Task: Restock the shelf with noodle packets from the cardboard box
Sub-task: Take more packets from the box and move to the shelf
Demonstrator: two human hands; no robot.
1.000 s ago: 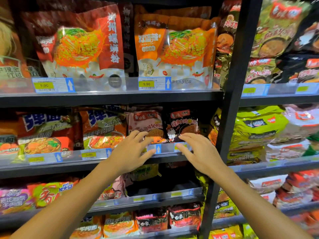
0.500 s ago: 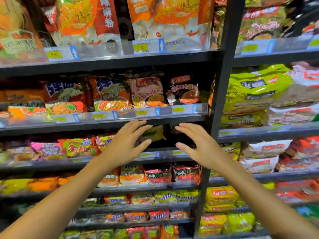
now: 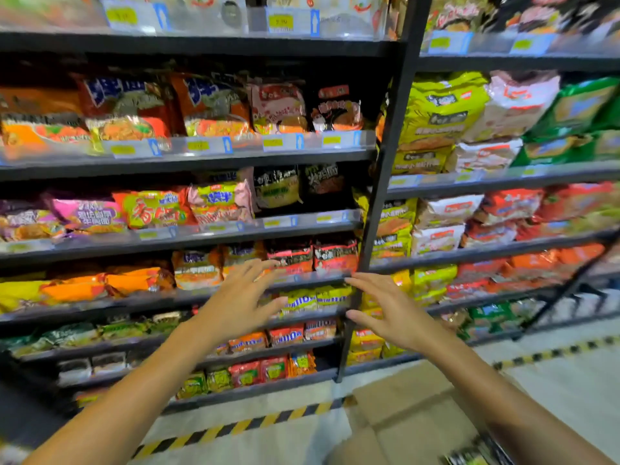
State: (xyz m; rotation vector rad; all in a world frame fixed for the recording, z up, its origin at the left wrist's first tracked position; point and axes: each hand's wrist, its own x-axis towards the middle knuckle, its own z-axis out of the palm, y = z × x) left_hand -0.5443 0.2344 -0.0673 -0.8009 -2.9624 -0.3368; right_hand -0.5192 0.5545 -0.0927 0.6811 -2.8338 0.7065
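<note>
A dark metal shelf (image 3: 188, 164) with several tiers holds rows of noodle packets. A pink packet (image 3: 278, 107) and a black packet (image 3: 337, 107) stand side by side on an upper tier. The cardboard box (image 3: 412, 407) sits on the floor at the lower right, its flaps showing; what is inside is hidden. My left hand (image 3: 240, 302) hangs in front of the lower tiers with fingers spread, holding nothing. My right hand (image 3: 391, 312) is level with it, also spread and empty, just in front of the black upright post (image 3: 379, 209).
A second shelf bay (image 3: 503, 176) to the right carries larger multipacks. Yellow-black hazard tape (image 3: 241, 427) runs along the floor at the shelf's foot. The pale floor (image 3: 577, 391) stretches to the right of the box.
My view has tilted down, bringing lower tiers, floor and box into sight. Both hands have drawn back from the upper tier and dropped lower, still empty.
</note>
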